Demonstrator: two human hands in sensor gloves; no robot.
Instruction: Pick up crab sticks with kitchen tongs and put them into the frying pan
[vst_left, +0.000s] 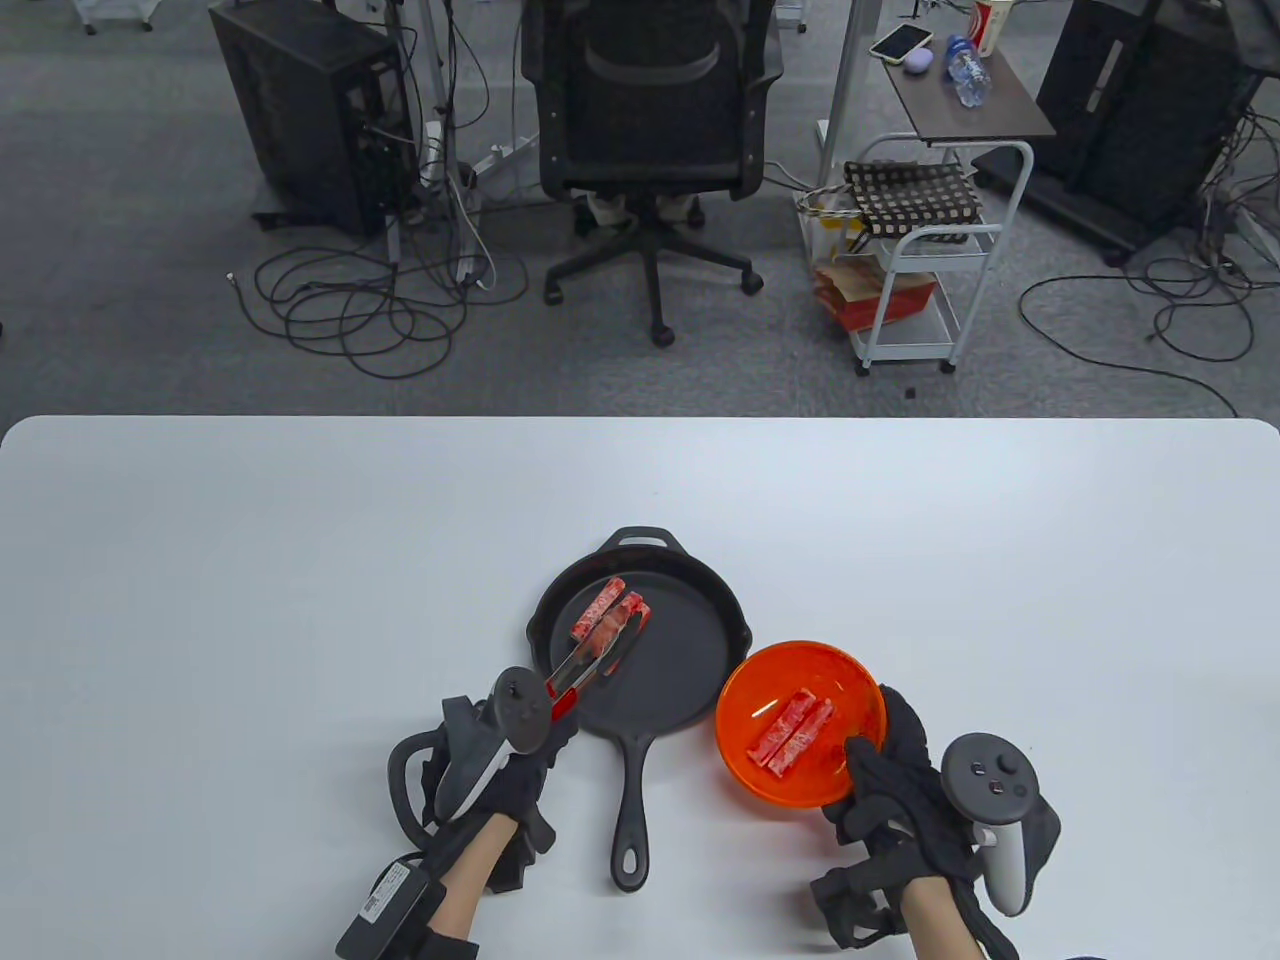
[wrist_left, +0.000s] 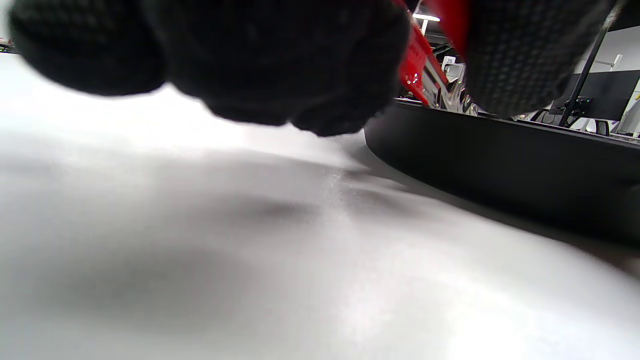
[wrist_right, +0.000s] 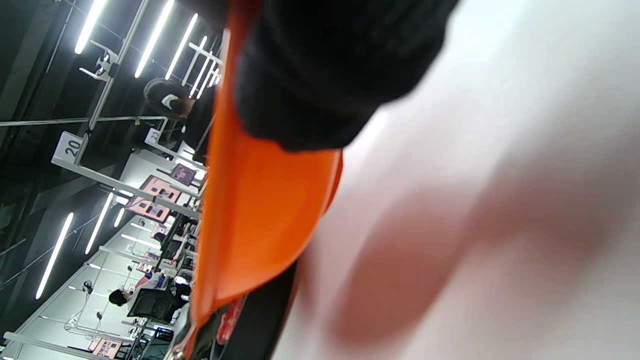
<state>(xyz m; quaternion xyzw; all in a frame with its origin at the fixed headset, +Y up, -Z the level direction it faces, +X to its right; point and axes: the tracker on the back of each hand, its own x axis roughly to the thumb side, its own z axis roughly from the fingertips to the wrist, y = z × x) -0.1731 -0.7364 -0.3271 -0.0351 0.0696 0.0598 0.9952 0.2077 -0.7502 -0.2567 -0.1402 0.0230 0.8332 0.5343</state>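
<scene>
A black cast-iron frying pan (vst_left: 680, 690) sits at the table's middle front, its handle pointing toward me. Two crab sticks lie in its far left part: one (vst_left: 597, 609) free, the other (vst_left: 630, 611) between the tips of the red-handled tongs (vst_left: 592, 662). My left hand (vst_left: 520, 765) grips the tongs' handles at the pan's left rim (wrist_left: 500, 150). To the pan's right stands an orange bowl (vst_left: 750, 770) holding two more crab sticks (vst_left: 793, 731). My right hand (vst_left: 885, 775) holds the bowl's near right rim (wrist_right: 260, 210).
The white table (vst_left: 250, 600) spreads wide on both sides. Behind its far edge are an office chair (vst_left: 650, 130), a white cart (vst_left: 920, 260), computer towers and floor cables.
</scene>
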